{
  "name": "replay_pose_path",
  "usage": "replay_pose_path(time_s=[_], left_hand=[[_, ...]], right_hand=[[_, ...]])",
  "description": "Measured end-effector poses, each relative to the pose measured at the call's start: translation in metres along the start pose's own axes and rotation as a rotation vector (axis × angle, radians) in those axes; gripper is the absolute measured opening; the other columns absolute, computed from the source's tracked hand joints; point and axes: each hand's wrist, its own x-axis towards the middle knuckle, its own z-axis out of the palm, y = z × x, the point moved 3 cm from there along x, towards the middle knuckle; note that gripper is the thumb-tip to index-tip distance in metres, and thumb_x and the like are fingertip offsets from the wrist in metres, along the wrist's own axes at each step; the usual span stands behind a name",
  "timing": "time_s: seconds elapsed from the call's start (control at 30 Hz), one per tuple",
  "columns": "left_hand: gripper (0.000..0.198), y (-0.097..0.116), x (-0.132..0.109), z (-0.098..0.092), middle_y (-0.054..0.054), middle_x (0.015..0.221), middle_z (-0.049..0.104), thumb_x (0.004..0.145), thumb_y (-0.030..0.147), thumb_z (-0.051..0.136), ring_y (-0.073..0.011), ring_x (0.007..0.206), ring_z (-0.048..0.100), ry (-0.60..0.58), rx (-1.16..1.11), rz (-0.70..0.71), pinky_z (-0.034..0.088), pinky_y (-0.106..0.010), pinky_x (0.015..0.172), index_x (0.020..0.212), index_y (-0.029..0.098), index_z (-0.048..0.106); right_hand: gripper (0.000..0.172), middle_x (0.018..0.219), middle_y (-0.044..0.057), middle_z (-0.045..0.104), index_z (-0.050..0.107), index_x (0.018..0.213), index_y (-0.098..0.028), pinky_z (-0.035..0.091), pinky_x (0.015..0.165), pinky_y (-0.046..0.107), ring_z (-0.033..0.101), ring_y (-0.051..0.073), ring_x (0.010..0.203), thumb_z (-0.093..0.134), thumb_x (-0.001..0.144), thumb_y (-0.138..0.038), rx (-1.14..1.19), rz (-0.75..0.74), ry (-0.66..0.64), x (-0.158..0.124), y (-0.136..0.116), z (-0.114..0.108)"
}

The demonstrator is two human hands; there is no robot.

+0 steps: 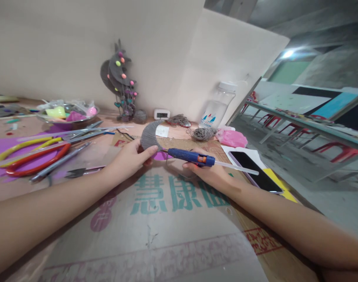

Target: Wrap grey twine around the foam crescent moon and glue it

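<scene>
My left hand [128,158] pinches the lower tip of a grey yarn-wrapped crescent [150,134], holding it upright above the cardboard sheet [155,219]. A blue glue gun [192,156] lies across my right hand [206,173], which grips it with the nozzle pointing left at the crescent's base. A clear glue stick [237,167] juts from the gun's back end toward the right.
A phone [256,170] lies on white and yellow paper to the right. Red and yellow-handled pliers [32,156], scissors and metal rods lie at left by a bowl of pompoms [69,113]. At the back stand a grey decorated ornament [120,82], a plastic jar [218,105], twine [202,134] and a pink bag [231,138].
</scene>
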Motion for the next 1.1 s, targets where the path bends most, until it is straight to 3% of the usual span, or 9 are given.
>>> replay_pose_path(time_s=[0.7, 0.83, 1.0, 1.1], left_hand=[[0.026, 0.003, -0.001, -0.001, 0.002, 0.062, 0.054, 0.079, 0.042, 0.055, -0.014, 0.058, 0.052, 0.015, 0.03, -0.01, 0.039, -0.023, 0.052, 0.085, 0.016, 0.053], [0.026, 0.003, 0.0, 0.001, 0.002, 0.061, 0.054, 0.079, 0.043, 0.054, -0.0141, 0.057, 0.052, 0.014, 0.017, -0.006, 0.039, -0.024, 0.052, 0.083, 0.017, 0.053], [0.028, 0.002, -0.001, 0.001, 0.002, 0.06, 0.053, 0.08, 0.045, 0.053, -0.0143, 0.057, 0.051, 0.021, -0.025, -0.028, 0.038, -0.024, 0.052, 0.082, 0.017, 0.052], [0.027, 0.003, -0.001, 0.001, 0.003, 0.058, 0.052, 0.08, 0.044, 0.052, -0.014, 0.056, 0.05, 0.012, -0.016, -0.02, 0.038, -0.024, 0.053, 0.082, 0.017, 0.052]], right_hand=[[0.029, 0.075, 0.0, 0.062, 0.059, 0.086, -0.022, 0.045, 0.059, 0.029, 0.056, 0.016, 0.065, 0.061, 0.075, -0.049, -0.029, 0.034, 0.019, 0.004, 0.003, 0.003], [0.032, 0.075, 0.002, 0.064, 0.06, 0.092, -0.02, 0.046, 0.061, 0.03, 0.058, 0.018, 0.065, 0.06, 0.076, -0.048, -0.073, 0.023, 0.085, 0.009, -0.003, -0.006], [0.038, 0.076, 0.003, 0.065, 0.064, 0.074, -0.019, 0.046, 0.07, 0.03, 0.059, 0.017, 0.071, 0.043, 0.086, -0.049, -0.169, -0.052, 0.124, 0.017, -0.005, -0.022], [0.041, 0.078, 0.003, 0.067, 0.067, 0.077, -0.019, 0.047, 0.071, 0.03, 0.061, 0.018, 0.073, 0.042, 0.085, -0.051, -0.206, -0.034, 0.132, 0.029, -0.002, -0.028]])
